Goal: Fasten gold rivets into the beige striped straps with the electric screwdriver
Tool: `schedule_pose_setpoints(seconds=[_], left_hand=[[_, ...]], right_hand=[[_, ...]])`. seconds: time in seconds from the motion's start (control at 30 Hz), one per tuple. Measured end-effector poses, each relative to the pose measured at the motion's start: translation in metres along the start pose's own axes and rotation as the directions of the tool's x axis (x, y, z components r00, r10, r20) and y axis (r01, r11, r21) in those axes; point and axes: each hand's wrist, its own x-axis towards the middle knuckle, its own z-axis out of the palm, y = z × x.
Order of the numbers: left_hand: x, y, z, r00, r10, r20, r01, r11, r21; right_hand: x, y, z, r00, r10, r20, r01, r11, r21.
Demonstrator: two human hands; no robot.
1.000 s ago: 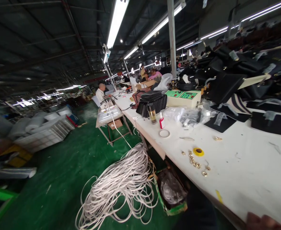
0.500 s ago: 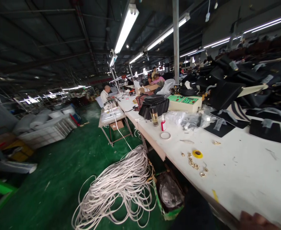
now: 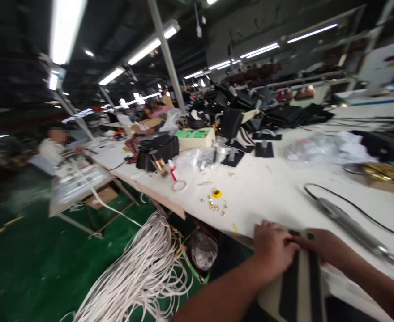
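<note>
At the table's front edge, my left hand (image 3: 273,248) is closed on the top left of a black-and-beige striped panel (image 3: 303,286), its fingers bent over the edge. My right hand (image 3: 323,246) grips the same panel at its top right, thumb side toward the left hand. The panel hangs down toward my body, and its lower part runs out of the picture. Left of the hands lie several small gold metal fittings (image 3: 213,206) and a small yellow roll (image 3: 217,193). To the right rests a grey pen-shaped hand tool (image 3: 351,223) with a black cord.
A green-topped machine box (image 3: 195,138), black stacked pieces (image 3: 157,152), a red-and-white bottle (image 3: 172,171) and clear plastic bags (image 3: 200,158) stand farther along the white table (image 3: 264,188). A heap of white cord (image 3: 139,273) covers the floor at left, beside a box (image 3: 202,250).
The view has swung to the right. Both my hands and the striped panel are now in sight; before, only part of one hand showed at the bottom right.
</note>
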Motion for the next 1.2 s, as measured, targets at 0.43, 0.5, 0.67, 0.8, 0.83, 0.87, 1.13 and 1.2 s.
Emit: schedule_pose_setpoints(seconds=[0.43, 0.5, 0.67, 0.8, 0.83, 0.87, 1.13, 1.2], left_hand=[[0.014, 0.005, -0.012, 0.998, 0.068, 0.001, -0.068, 0.997, 0.030], [0.018, 0.004, -0.013, 0.997, 0.070, 0.026, -0.071, 0.997, 0.043], [0.020, 0.001, -0.016, 0.993, 0.112, 0.041, -0.115, 0.991, 0.073], [0.020, -0.002, -0.017, 0.984, 0.177, -0.003, -0.175, 0.979, 0.107], [0.021, -0.003, -0.017, 0.981, 0.194, -0.010, -0.192, 0.975, 0.116], [0.022, -0.004, -0.016, 0.977, 0.211, -0.011, -0.208, 0.970, 0.123], [0.030, -0.011, -0.015, 0.964, 0.267, -0.002, -0.264, 0.952, 0.156], [0.032, -0.012, -0.016, 0.957, 0.289, -0.010, -0.283, 0.945, 0.166]], right_hand=[[0.022, 0.027, -0.010, 0.961, 0.211, 0.180, -0.231, 0.968, 0.101], [0.018, 0.023, -0.012, 0.968, 0.212, 0.134, -0.220, 0.974, 0.052], [0.015, 0.017, -0.012, 0.985, 0.167, 0.030, -0.166, 0.985, -0.035], [0.016, 0.017, -0.009, 0.991, 0.130, -0.029, -0.131, 0.990, -0.054], [0.015, 0.018, -0.009, 0.991, 0.124, -0.052, -0.127, 0.990, -0.061], [0.014, 0.019, -0.010, 0.989, 0.123, -0.081, -0.128, 0.990, -0.067], [-0.014, 0.070, -0.070, 0.885, 0.080, -0.460, -0.110, 0.993, -0.040], [-0.020, 0.103, -0.096, 0.832, 0.152, -0.534, -0.199, 0.980, -0.031]])
